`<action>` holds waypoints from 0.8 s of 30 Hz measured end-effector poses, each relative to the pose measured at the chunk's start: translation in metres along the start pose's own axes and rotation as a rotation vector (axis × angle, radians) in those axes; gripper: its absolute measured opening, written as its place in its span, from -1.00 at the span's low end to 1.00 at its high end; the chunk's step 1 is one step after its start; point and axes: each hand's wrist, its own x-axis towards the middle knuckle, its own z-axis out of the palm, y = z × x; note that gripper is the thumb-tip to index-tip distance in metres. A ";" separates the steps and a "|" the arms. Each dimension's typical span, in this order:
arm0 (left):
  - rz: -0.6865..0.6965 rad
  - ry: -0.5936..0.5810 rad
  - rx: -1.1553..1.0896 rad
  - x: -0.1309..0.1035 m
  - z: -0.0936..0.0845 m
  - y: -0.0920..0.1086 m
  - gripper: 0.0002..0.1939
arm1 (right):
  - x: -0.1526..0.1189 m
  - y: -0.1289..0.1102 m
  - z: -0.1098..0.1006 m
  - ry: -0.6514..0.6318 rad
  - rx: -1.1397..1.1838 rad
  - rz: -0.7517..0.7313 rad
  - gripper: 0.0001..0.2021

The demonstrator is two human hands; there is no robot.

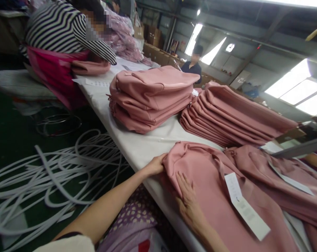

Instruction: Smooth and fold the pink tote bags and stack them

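A pink leather-like bag (208, 182) lies on the white table right in front of me, with straps and a white paper tag (246, 206) on top. At its near left end my left hand (157, 165) grips the edge; its fingertips are hidden behind the fabric. My right hand (187, 196) rests flat on the bag's near side, fingers stretched out along the surface. Beyond it stands a stack of several puffed-out pink bags (150, 94). To the right, another pink bag (274, 175) with a white tag lies against the one I touch.
Flat folded pink pieces (234, 115) form a slanted pile at the back right. A person in a striped top (55, 28) bends over the table at upper left; another person (192, 66) stands farther back. Coiled white tubing (76, 168) covers the floor left of the table edge (113, 134).
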 end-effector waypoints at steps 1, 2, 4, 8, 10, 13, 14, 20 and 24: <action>0.008 -0.033 -0.015 -0.002 -0.003 0.002 -0.30 | 0.000 0.002 -0.002 0.013 0.007 -0.002 -0.30; 0.017 -0.061 -0.029 -0.004 -0.006 0.004 -0.25 | 0.000 0.003 -0.003 0.028 0.011 -0.005 -0.34; 0.023 -0.095 -0.042 -0.009 -0.013 0.010 -0.20 | 0.000 0.005 -0.004 0.069 0.000 -0.022 -0.36; 0.055 -0.123 0.155 -0.005 -0.030 0.025 -0.48 | -0.002 0.007 0.004 0.111 -0.085 -0.076 -0.35; 0.071 -0.172 0.220 0.008 -0.037 0.027 -0.70 | -0.001 0.005 0.010 0.098 -0.152 -0.087 -0.31; 0.053 -0.291 0.167 0.031 -0.042 0.019 -0.91 | 0.004 0.001 0.017 0.081 -0.300 -0.087 -0.25; 0.039 -0.319 0.144 0.037 -0.044 0.015 -0.92 | 0.006 0.000 0.019 0.078 -0.349 -0.083 -0.23; -0.053 -0.391 0.032 0.047 -0.057 0.008 -0.66 | 0.009 -0.002 0.028 0.122 -0.444 -0.118 -0.14; -0.093 -0.276 0.091 0.050 -0.052 0.027 -0.43 | 0.005 -0.002 0.027 0.158 -0.429 -0.125 -0.18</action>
